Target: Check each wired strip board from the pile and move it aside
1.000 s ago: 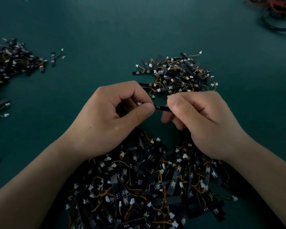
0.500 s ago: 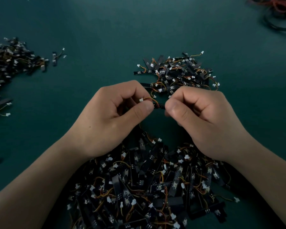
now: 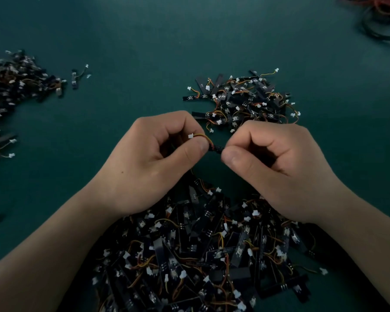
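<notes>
A single wired strip board is held between the two hands, over the bare patch of green counter that separates the large pile from the smaller heap behind it. Whether the board is lifted clear of the counter cannot be told.

The left hand is curled, and the board's left end is pinched between its thumb and forefinger. From that end an orange and yellow wire is looped up over the thumb tip and ends in a white connector. The right hand is likewise curled, and the board's right end is pinched between its thumb and forefinger. Only a short dark length of board is seen between the two thumbs.

The large pile of black boards, white connectors and orange wires is spread along the near edge of the counter and is partly covered by both wrists. The smaller heap is laid just beyond the hands, toward the middle of the counter. A third heap is seen at the left edge, with a lone board set just beside it on the right, apart from it. A tangle of cables, red and black, is seen in the far right corner.
</notes>
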`<state>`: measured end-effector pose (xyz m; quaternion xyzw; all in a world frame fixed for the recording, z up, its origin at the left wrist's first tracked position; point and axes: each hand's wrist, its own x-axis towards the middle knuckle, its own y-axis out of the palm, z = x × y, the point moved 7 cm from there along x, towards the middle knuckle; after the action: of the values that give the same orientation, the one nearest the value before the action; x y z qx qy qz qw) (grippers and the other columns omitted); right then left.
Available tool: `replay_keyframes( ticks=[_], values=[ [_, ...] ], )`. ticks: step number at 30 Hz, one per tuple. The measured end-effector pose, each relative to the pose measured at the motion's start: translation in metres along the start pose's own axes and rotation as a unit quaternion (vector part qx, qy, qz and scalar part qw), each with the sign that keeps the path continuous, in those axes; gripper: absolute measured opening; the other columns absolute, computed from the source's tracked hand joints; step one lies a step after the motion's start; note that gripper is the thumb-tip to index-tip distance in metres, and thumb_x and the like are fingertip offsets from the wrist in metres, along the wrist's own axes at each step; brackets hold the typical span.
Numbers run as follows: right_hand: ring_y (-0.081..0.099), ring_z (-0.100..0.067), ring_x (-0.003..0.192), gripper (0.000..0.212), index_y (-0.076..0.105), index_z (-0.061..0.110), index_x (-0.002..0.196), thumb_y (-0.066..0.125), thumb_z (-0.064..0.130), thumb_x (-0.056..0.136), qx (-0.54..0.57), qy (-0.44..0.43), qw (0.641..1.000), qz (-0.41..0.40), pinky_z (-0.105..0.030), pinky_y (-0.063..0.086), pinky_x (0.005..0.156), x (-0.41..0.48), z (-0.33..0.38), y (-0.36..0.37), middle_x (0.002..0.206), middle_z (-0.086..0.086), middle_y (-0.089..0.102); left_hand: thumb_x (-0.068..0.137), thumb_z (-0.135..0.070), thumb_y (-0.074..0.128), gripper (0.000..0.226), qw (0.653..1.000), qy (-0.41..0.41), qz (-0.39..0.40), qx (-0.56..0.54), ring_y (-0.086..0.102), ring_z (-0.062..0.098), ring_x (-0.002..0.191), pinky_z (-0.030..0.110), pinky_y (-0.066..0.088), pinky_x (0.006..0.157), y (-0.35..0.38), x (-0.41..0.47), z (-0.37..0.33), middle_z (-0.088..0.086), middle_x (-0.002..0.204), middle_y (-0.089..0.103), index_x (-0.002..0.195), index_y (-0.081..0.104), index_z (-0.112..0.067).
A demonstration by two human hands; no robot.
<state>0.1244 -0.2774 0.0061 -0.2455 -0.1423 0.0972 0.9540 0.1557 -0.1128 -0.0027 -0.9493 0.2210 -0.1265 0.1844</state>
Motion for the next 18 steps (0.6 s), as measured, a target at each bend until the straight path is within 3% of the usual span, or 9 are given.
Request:
replay_keyframes(
  ticks=[5,9,13,18],
  values=[
    [0.055,-0.023,0.052,0.021,0.068,0.018,0.08,0.066,0.025,0.099,-0.012,0.006,1.0,-0.004,-0.028,0.041,0.044,0.0001,-0.0013,0.0007,0.061,-0.003,0.06,0.095,-0.037,0.06,0.02,1.0,-0.003,0.01,-0.005,0.041,0.001,0.046,0.014,0.033,0.046,0.0008,-0.0002,0.0004,-0.012,0.054,0.049,0.078,0.063,-0.027],
    [0.056,-0.019,0.051,0.021,0.07,0.019,0.08,0.067,0.03,0.098,-0.02,0.0,1.0,-0.024,-0.017,0.038,0.043,0.0,0.0015,-0.0004,0.062,0.001,0.062,0.094,-0.033,0.061,0.019,1.0,0.017,-0.001,-0.026,0.039,0.003,0.046,0.016,0.033,0.046,-0.0023,-0.0017,-0.004,-0.008,0.054,0.048,0.078,0.062,-0.024],
    [0.056,-0.018,0.05,0.019,0.07,0.02,0.079,0.068,0.028,0.096,-0.027,0.004,0.999,-0.029,-0.013,0.037,0.045,0.0005,0.0017,-0.0013,0.062,0.004,0.062,0.091,-0.036,0.063,0.022,1.0,0.016,-0.018,-0.003,0.045,0.018,0.045,0.021,0.035,0.045,-0.0039,-0.0017,-0.0035,0.004,0.056,0.054,0.078,0.062,-0.019],
    [0.051,-0.022,0.047,0.03,0.062,0.02,0.072,0.064,0.035,0.097,-0.018,0.024,1.0,0.002,-0.025,0.036,0.04,0.0013,-0.0034,0.0023,0.056,-0.003,0.057,0.091,-0.038,0.063,0.021,0.999,0.016,-0.033,0.024,0.043,0.002,0.046,0.014,0.035,0.047,-0.0041,-0.0016,-0.0037,-0.01,0.056,0.053,0.077,0.064,-0.023]
  ],
)
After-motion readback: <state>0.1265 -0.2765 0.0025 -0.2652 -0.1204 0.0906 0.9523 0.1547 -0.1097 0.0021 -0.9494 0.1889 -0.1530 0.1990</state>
